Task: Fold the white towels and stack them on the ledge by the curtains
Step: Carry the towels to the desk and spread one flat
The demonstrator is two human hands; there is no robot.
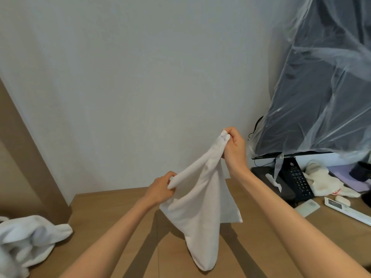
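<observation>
A white towel (200,213) hangs in the air over a wooden desk (112,213), its lower end drooping toward the desk's near edge. My right hand (233,146) grips one top corner, raised high near the wall. My left hand (160,187) pinches the towel's upper edge lower down and to the left. A heap of crumpled white towels (28,239) lies at the desk's left edge, apart from both hands.
A monitor wrapped in clear plastic (321,87) stands at the right. Below it sit a black phone (297,179), a white plush toy (325,181), a remote control (347,211) and a small white card (308,207). A wooden panel (22,141) rises at the left.
</observation>
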